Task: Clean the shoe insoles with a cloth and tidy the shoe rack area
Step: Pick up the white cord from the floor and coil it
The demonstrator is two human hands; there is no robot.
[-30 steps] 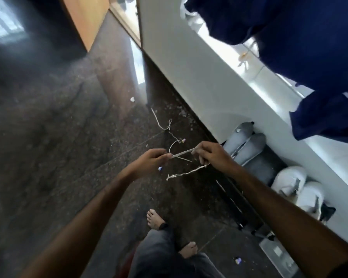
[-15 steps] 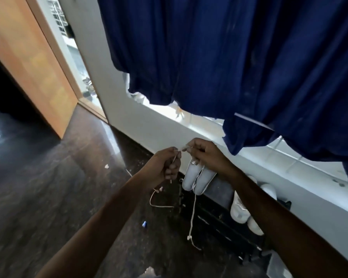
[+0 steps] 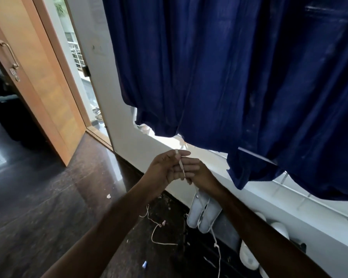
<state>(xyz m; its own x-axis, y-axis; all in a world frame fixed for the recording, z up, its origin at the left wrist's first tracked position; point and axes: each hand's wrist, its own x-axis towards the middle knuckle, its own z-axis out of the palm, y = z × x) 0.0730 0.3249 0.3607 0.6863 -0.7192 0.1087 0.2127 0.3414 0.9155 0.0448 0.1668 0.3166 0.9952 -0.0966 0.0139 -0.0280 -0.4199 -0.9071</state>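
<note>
Both hands are raised in front of the window sill and pinch one thin white lace (image 3: 181, 167). My left hand (image 3: 165, 169) grips its upper end between thumb and fingers. My right hand (image 3: 197, 175) holds it just below, and the rest of the lace hangs down past my right wrist (image 3: 217, 247). Under my hands a grey pair of shoes (image 3: 203, 215) rests toes-up on the dark shoe rack (image 3: 225, 249). A white pair (image 3: 249, 255) stands further right on the rack. No cloth or insole is visible.
A second white lace (image 3: 155, 231) lies on the dark floor with small scraps (image 3: 144, 264) and crumbs around it. A blue curtain (image 3: 229, 77) hangs over the white sill (image 3: 289, 209). An open wooden door (image 3: 38, 81) stands at left.
My view lifted from the floor to the curtain and sill. My hands rose from low over the floor and came together, turning the lace from stretched sideways to upright.
</note>
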